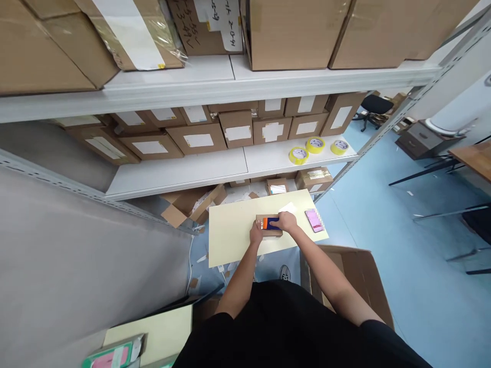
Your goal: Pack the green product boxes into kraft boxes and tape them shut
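A small cardboard box point(271, 233) lies on the pale yellow tabletop point(230, 232) in front of me. My left hand point(255, 233) grips the box by its left side, thumb near the top edge. In my right hand point(287, 222) is a dark blue and orange tape dispenser point(273, 223), held flat over the box top with its orange end to the left. Something shiny, like clear tape, shows beside that orange end. A white sheet of paper point(288, 207) lies just behind my right hand. Further right is a pink-screened phone point(314, 221).
Shelving point(184, 171) with labelled cartons stands ahead, bearing several yellow tape rolls point(315, 145). An open carton point(194, 204) sits low on the left. A large open box point(360, 276) stands by my right side. Paper scraps litter the floor at left.
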### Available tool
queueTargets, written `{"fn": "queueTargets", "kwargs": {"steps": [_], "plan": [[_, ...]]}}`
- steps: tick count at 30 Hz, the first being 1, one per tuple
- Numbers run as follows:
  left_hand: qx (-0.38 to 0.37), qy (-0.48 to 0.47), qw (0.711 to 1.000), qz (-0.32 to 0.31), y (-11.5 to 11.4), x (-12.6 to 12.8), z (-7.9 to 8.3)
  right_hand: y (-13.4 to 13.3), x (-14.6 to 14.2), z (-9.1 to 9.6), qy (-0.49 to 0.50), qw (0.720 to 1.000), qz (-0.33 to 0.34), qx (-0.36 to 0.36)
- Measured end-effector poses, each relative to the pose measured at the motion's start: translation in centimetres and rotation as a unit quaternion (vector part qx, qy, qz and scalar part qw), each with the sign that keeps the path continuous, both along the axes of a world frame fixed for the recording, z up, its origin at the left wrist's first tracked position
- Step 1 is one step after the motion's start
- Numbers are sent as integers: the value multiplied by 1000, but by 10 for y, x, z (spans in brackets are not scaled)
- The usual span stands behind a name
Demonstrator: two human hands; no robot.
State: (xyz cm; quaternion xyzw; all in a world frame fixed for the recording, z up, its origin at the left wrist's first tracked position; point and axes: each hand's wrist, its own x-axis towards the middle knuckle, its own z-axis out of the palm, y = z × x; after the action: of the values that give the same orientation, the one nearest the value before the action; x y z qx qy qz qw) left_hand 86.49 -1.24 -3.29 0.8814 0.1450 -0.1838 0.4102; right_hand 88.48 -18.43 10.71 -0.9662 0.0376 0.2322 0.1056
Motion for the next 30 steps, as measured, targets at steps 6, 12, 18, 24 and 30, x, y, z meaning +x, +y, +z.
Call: {"fn": "queueTargets", "kwargs": {"steps": [6, 12, 18, 24, 30], "plan": [[1, 1, 1000, 4, 6, -2, 1, -72, -12, -11, 5, 999, -40, -2], [8, 3, 1000, -1, 6, 5, 2, -145, -22, -18, 6, 998, -67, -3], [-11, -12, 1000, 6, 36, 11, -5, -103, -8, -25, -4, 1000, -25, -15], [22, 23, 999, 30, 92, 15, -8, -36, 0, -36, -23, 1000, 7, 18], [41, 25, 995, 85, 148, 17, 2, 38, 9, -37, -19, 997, 57, 48]]}}
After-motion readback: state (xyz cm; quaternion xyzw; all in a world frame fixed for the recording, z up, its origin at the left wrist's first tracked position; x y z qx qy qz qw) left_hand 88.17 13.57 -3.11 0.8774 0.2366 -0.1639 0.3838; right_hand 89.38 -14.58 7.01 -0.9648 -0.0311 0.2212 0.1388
